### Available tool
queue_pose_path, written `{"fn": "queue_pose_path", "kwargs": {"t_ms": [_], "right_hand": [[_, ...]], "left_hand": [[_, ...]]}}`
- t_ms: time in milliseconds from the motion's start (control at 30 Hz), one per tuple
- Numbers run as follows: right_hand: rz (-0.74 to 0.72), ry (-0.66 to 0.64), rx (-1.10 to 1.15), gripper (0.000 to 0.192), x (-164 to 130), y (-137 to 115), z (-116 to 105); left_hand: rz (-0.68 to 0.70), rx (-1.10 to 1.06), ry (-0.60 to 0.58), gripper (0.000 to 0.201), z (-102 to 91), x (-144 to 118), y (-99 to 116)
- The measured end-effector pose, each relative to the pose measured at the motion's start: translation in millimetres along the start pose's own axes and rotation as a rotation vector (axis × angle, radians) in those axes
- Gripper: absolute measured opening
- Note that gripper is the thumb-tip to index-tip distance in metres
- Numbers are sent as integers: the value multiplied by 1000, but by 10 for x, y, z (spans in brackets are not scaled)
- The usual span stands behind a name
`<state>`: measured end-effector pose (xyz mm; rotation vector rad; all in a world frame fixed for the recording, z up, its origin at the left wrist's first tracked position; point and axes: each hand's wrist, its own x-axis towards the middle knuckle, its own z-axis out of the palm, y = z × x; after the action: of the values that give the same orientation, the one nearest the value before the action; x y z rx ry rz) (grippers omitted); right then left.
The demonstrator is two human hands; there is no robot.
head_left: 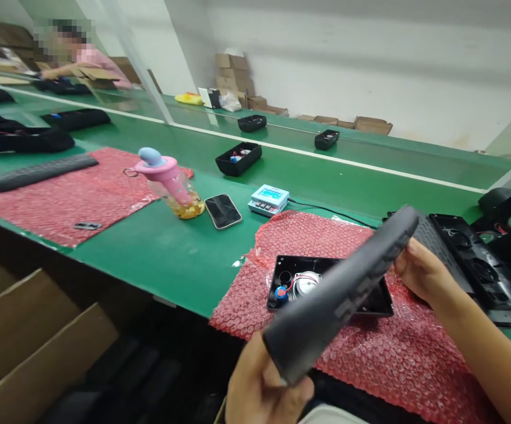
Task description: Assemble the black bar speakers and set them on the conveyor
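Holding a long dark grille cover (339, 294) by both ends, the person keeps it raised and tilted above the bench (167, 253), its lower end near the camera and its upper end toward the right. The left hand (264, 386) grips the near end, thumb over the top edge and fingers closed under it. The right hand (423, 271) clasps the far end, fingers wrapped behind the cover and mostly hidden.

Directly beneath lies an open black housing (326, 285) on a sheet of red bubble wrap (396, 353). Inside it a round silver speaker driver (306, 285) shows, with red and blue wiring (284, 290) at its left. The cover hides the right part of the housing.

Judged from this position, the work in hand is handling the cover over the open housing. Good practice here: keep both ends supported so the long part does not flex, hold it level before lowering, and keep the wiring clear of the edges. Whether the cover's rear clips are intact cannot be told from this view.

Nearby on the bench: a phone (223, 211), a pink-lidded bottle (171, 182), a small meter (269, 200), and a black tray (238, 159) on the belt beyond. More black housings (476, 265) lie stacked to the right. Another person (82, 59) works at the far left.
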<state>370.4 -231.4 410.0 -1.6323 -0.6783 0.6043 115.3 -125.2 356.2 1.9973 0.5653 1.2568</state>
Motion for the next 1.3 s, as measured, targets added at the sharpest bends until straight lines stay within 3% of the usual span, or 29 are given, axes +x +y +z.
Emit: {"fn": "queue_pose_path", "kwargs": {"t_ms": [67, 133, 233, 367, 733, 1167, 1300], "right_hand": [[34, -51, -18, 38, -24, 121, -53], [93, -90, -76, 41, -89, 196, -101], [148, -94, -248, 47, -199, 227, -153], [126, -109, -437, 51, -285, 242, -183], [137, -193, -610, 50, -448, 390, -230], [162, -255, -623, 51, -437, 283, -180], [163, -331, -787, 53, -393, 188, -178]], "left_hand": [[-63, -74, 48, 54, 2, 156, -93], [-91, -15, 50, 54, 5, 300, -241], [-133, 178, -50, 52, 26, 407, -491], [-236, 190, -191, 52, 92, 368, -672], [-183, 126, -220, 52, 125, 375, -759], [-145, 169, -173, 48, 151, 335, -758], [-101, 192, -161, 48, 152, 333, -814]]}}
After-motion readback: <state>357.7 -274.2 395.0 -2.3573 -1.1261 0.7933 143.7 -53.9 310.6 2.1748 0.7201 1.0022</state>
